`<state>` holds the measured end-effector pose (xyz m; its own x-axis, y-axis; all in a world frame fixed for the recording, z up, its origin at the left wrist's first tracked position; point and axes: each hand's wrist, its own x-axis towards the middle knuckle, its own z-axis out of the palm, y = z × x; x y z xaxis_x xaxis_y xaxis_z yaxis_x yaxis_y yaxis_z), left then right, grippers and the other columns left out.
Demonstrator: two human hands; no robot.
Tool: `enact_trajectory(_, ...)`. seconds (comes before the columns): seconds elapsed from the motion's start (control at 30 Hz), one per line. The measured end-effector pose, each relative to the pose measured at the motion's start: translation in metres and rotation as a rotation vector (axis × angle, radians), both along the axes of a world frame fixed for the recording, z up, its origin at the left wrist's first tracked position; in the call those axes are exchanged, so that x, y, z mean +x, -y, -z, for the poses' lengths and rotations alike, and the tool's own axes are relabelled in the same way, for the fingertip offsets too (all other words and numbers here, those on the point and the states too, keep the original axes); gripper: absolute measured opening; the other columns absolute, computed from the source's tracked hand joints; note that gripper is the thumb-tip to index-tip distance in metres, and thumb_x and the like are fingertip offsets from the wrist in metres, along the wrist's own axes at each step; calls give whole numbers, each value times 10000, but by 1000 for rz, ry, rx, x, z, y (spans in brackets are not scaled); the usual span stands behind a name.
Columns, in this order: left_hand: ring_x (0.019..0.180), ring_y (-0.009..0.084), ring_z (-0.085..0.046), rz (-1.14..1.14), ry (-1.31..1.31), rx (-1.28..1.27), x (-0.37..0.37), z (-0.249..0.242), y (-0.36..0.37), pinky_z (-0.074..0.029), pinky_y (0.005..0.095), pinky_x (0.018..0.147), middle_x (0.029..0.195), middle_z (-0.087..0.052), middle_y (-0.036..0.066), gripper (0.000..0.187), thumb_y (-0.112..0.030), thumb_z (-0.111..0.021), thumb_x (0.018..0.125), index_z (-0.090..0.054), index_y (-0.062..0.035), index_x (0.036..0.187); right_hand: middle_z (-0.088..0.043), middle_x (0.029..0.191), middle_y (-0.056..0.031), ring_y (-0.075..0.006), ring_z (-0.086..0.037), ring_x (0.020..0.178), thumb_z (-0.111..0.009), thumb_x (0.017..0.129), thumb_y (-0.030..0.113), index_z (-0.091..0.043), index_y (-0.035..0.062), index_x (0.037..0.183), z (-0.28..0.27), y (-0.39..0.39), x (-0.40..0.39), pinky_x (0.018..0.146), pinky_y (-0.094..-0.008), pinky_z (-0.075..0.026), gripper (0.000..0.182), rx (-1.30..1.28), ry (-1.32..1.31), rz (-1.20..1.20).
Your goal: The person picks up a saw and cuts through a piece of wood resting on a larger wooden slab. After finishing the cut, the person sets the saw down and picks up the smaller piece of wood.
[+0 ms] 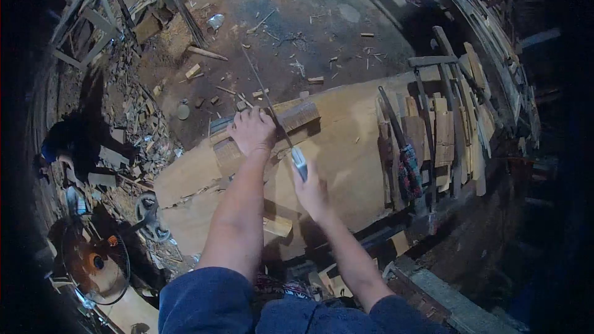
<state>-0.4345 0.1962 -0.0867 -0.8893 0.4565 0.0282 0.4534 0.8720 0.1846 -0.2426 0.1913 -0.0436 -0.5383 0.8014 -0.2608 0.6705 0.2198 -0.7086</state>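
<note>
My right hand (pixel 312 193) is wrapped around the light-coloured handle (pixel 299 162) of a handsaw. The narrow saw blade (pixel 262 86) points away from me and crosses a brown piece of wood (pixel 300 116). My left hand (pixel 252 131) presses down on that wood just left of the blade, its fingers bent over the far edge. Under and beside the left hand lies another wooden block (pixel 226 152). All of this rests on a broad wooden plank (pixel 346 142). Near my left forearm lies a small light offcut (pixel 278 225).
Wood strips and long tools (pixel 433 136) lie across the plank's right end. A fan (pixel 96 260) stands at lower left, with a person (pixel 71 148) beyond it. Scraps litter the dirt floor (pixel 291 31). Planks (pixel 482 31) are stacked at upper right.
</note>
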Motion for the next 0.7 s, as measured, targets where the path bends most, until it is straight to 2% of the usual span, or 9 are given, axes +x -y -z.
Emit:
enact_trajectory(0.03, 1127, 219, -554, 10, -5, -11, -1, -4, 2, -354, 494, 966, 1138, -649, 31, 338, -334, -465, 887, -662, -193, 1123, -624, 836, -291, -493, -613, 787, -606, 943, 329, -495, 33, 1077, 0, -1, -6, 625, -558, -478, 343, 54, -66, -16)
enact_trajectory(0.13, 1120, 218, -557, 3, 73, -14, 5, -13, -2, -358, 497, 961, 1119, -651, 32, 360, -327, -473, 885, -634, -200, 1180, -626, 847, -289, -501, -606, 821, -610, 942, 317, -492, 38, 1100, -11, 6, 13, 648, -554, -478, 341, 57, -49, -27)
enact_trajectory(0.2, 1118, 218, -558, -15, 35, -27, 2, -10, -2, -361, 499, 962, 1105, -650, 36, 382, -320, -478, 883, -606, -207, 1224, -623, 836, -277, -502, -606, 796, -644, 917, 253, -532, 20, 1023, -24, 27, 52, 644, -532, -486, 280, 89, -38, -33)
enact_trajectory(0.3, 1121, 215, -556, -11, 16, 24, 1, -1, 0, -363, 506, 962, 1106, -649, 41, 349, -318, -478, 883, -644, -202, 1167, -621, 835, -267, -477, -618, 785, -657, 907, 236, -543, 19, 1005, -30, 51, 105, 640, -524, -494, 264, 16, -104, -24)
enact_trajectory(0.37, 1123, 214, -555, -7, -4, 39, 0, 0, 2, -362, 508, 964, 1108, -648, 42, 337, -318, -478, 884, -660, -199, 1140, -622, 835, -258, -467, -626, 784, -654, 911, 238, -552, 39, 1014, -14, 55, 115, 634, -517, -498, 246, 172, 5, -76)
enact_trajectory(0.43, 1123, 213, -554, -5, 20, 23, 1, -8, -1, -354, 502, 974, 1109, -651, 35, 317, -323, -479, 881, -684, -202, 1090, -616, 818, -270, -491, -614, 783, -643, 920, 241, -539, 53, 1045, 24, 31, 87, 638, -522, -494, 249, 494, 94, -411)
enact_trajectory(0.5, 1125, 216, -553, -7, -19, 40, 1, 5, -1, -352, 500, 977, 1106, -652, 32, 314, -324, -481, 880, -685, -202, 1085, -600, 844, -256, -470, -609, 765, -593, 953, 261, -519, 52, 1031, 9, 8, 14, 604, -531, -486, 235, 79, -3, -10)
enact_trajectory(0.6, 1125, 222, -553, -2, -31, 25, 0, -2, 1, -349, 498, 980, 1100, -654, 25, 311, -327, -483, 878, -686, -202, 1078, -604, 855, -246, -484, -590, 773, -596, 951, 241, -512, 50, 1016, -2, -1, -2, 632, -543, -484, 219, 103, -109, -32)
enact_trajectory(0.7, 1130, 225, -552, -4, -14, 51, 3, 0, 0, -347, 499, 984, 1096, -655, 24, 313, -329, -483, 878, -684, -202, 1081, -607, 850, -227, -455, -607, 772, -612, 941, 218, -529, 48, 1030, -31, 16, 38, 627, -534, -486, 209, -12, -210, -19)
